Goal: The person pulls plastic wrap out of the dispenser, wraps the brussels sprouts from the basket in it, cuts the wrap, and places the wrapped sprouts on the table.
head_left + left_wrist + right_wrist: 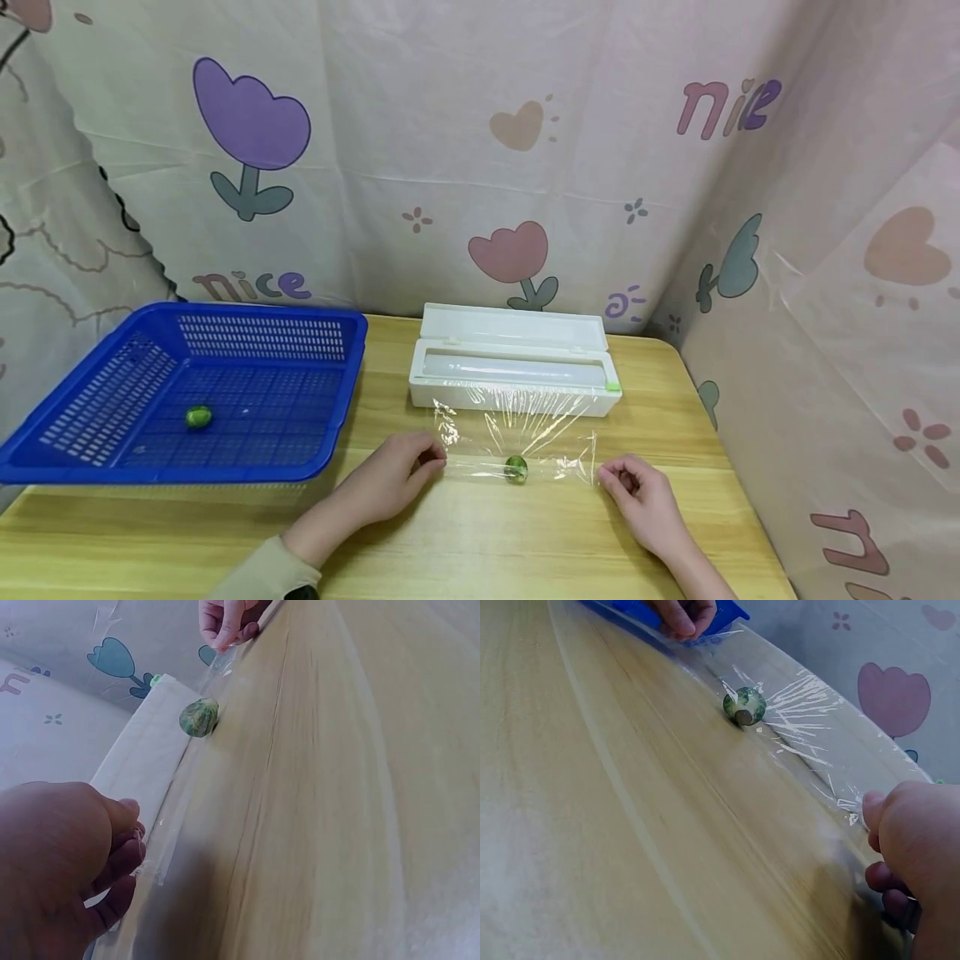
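Note:
A green Brussels sprout point(516, 469) sits in the middle of a sheet of clear cling film point(480, 433), near its front edge. I cannot tell whether it lies on the film or under it. The sheet runs out of a white dispenser box point(517, 402) behind, with creases fanning between sprout and box. My left hand point(393, 479) pinches the film's left front corner between thumb and fingers. At the right front corner, my right hand point(645, 504) pinches the other end. In the left wrist view the Brussels sprout point(199, 718) shows between both hands.
A blue plastic basket point(150, 477) stands on the left of the wooden table point(465, 550), with another Brussels sprout point(198, 417) inside. The dispenser's lid point(513, 327) is raised, showing the film roll point(517, 369). Printed curtains point(420, 125) hang behind and at the sides.

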Action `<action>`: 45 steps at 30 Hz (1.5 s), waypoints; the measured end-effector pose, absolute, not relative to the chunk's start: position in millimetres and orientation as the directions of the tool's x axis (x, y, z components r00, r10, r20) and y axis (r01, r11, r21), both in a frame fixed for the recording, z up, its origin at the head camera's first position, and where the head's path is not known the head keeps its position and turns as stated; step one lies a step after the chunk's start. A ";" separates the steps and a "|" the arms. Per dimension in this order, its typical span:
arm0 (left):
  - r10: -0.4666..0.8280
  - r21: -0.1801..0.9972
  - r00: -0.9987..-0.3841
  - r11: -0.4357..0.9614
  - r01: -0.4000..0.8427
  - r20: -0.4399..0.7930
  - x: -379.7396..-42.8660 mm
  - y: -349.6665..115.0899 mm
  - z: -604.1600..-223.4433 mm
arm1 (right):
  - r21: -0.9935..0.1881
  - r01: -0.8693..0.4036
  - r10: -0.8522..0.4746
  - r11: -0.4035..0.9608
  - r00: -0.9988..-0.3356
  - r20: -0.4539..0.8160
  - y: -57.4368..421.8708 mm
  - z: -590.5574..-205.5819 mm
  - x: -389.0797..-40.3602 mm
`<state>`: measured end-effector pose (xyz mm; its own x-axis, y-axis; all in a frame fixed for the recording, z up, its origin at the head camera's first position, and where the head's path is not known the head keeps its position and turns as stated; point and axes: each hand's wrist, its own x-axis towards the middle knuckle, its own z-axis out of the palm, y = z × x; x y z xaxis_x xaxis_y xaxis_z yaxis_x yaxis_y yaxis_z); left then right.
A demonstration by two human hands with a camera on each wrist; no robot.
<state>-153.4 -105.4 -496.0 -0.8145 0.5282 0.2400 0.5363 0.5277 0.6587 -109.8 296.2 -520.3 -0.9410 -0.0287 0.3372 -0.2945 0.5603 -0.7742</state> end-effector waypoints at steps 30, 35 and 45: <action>0.459 0.624 -0.864 0.619 0.478 0.207 -158.4 -109.5 -503.6 | -0.704 -0.185 0.040 0.686 -0.956 0.290 290.5 -518.2 -121.6; 0.449 0.622 -0.863 0.613 0.487 0.233 -158.5 -109.3 -499.6 | -0.721 -0.208 0.055 0.661 -0.945 0.323 291.8 -516.6 -122.8; 0.475 0.678 -0.837 0.522 0.517 0.272 -160.7 -93.6 -491.0 | -0.776 -0.388 -0.108 0.498 -0.915 0.388 270.3 -509.1 -122.6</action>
